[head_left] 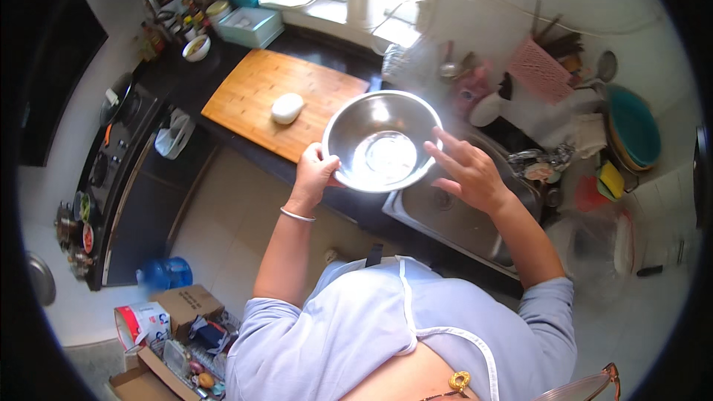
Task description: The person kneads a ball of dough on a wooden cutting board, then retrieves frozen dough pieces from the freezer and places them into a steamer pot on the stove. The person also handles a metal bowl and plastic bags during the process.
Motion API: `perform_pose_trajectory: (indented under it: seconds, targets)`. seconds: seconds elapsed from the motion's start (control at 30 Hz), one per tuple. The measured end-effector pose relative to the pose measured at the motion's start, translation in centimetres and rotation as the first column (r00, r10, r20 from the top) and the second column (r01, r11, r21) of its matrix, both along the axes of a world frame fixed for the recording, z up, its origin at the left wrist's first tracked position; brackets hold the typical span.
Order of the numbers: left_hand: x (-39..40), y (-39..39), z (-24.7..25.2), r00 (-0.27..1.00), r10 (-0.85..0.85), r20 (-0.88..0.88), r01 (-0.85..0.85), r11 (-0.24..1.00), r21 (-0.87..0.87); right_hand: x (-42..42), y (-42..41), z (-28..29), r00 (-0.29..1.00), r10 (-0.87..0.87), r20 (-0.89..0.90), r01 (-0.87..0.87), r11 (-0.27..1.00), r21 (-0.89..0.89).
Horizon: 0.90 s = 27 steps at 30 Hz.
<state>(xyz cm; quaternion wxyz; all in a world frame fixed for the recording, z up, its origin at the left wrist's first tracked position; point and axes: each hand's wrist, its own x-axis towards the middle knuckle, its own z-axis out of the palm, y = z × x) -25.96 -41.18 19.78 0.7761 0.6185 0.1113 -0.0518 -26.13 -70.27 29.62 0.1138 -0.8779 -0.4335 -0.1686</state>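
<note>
My left hand [316,174] holds a shiny stainless steel bowl [381,142] by its lower left rim, thumb at the edge. The bowl is tilted so that its inside shows, with no food seen in it. At the bowl's right rim is my right hand [465,170], fingers spread, the fingertips at or near the metal; whether they touch cannot be told. Behind and left of the bowl, a smooth white rounded lump, perhaps dough [287,108], lies on a bamboo cutting board [245,86] on the dark counter.
A steel sink [445,223] lies below my right forearm. The stove [120,139] runs along the left. At the back are a small white bowl [196,48] and a pale blue box [250,28]. Pink basket [540,69] and teal basin [635,125] stand at right. Cardboard boxes [189,306] occupy the lower left floor.
</note>
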Motion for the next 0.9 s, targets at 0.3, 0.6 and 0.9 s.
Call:
perform_pose_trajectory:
  seconds: [0.3, 0.6, 0.9]
  targets:
    - [-3.8, 12.7, -3.7, 0.965, 0.256, -0.057, -0.261, 0.955, -0.142, 9.7, 15.1, -13.4, 0.493, 0.235, -0.838, 0.566, 0.645, 0.514]
    - [-16.8, 19.5, -9.3, 0.728, 0.622, -0.289, -0.662, 0.747, -0.063, 18.8, 29.9, -24.4, -0.253, 0.448, -0.857, 0.957, 0.248, -0.152]
    - [-26.9, 18.1, -10.6, 0.346, 0.849, -0.399, -0.920, 0.390, 0.030, 20.9, 29.0, -29.0, 0.021, -0.277, -0.961, 0.878, 0.465, -0.115]
